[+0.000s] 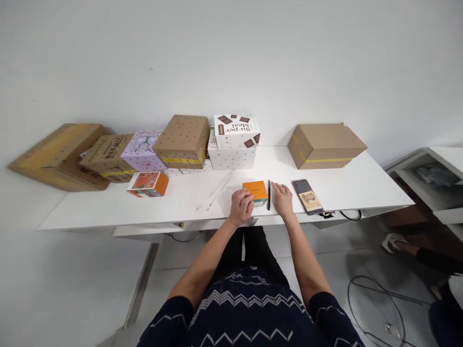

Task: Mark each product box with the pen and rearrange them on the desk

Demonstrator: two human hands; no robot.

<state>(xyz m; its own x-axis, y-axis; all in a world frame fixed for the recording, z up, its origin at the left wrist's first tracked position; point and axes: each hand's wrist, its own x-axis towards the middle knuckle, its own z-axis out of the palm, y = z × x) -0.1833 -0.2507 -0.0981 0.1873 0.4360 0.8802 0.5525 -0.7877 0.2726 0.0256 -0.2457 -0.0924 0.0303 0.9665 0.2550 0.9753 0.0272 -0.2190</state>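
Observation:
A small orange-topped box (255,191) sits near the front edge of the white table (202,200). My left hand (240,206) rests against the box's left side with fingers curled on it. My right hand (282,199) lies flat on the table with fingers stretched out, just right of a black pen (268,194) that lies beside the box. A phone (307,196) with a picture on its case lies to the right of that hand.
Along the wall stand several boxes: flat cardboard ones (58,154) at left, a lilac box (142,150), a dotted brown box (183,140), a white "Super Meal" box (236,131) and a taped brown box (325,144). An orange printed box (148,183) lies left. Another person's foot (392,241) shows at right.

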